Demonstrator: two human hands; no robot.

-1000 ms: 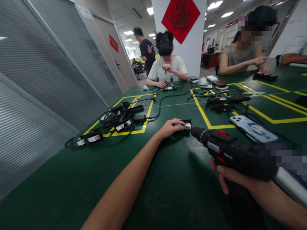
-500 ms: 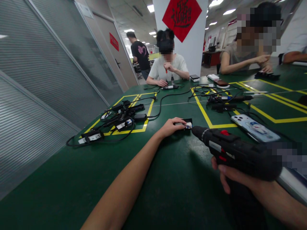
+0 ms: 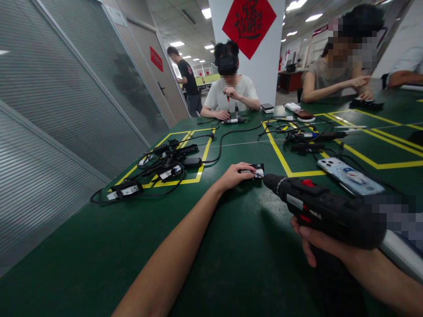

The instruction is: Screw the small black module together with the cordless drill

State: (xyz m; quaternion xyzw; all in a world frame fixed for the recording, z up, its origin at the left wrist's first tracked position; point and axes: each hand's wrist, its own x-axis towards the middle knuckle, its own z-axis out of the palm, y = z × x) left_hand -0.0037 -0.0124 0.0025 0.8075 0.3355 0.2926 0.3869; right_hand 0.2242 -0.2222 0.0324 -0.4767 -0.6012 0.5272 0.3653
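Note:
My right hand (image 3: 317, 240) is wrapped round the handle of a black cordless drill (image 3: 317, 207) with red switches. The drill points left, its chuck close to a small black-and-white part (image 3: 258, 171) on the green table (image 3: 238, 264). Fingers of my left hand (image 3: 236, 175) rest closed over that part and hold it against the table. Whether the drill's tip touches the part cannot be made out. My palm hides most of the part's left side.
Left of my hand lies a heap of black cabled devices (image 3: 172, 158) within yellow tape. More cables and tools (image 3: 307, 136) lie at the right, near a phone (image 3: 350, 176). Across the table sits a person in a white shirt (image 3: 246, 88); another person (image 3: 320, 81) sits at the right.
Both my hands, the drill and the small part look almost unchanged; the view has shifted slightly. A standing person in the background has turned and moved a little left.

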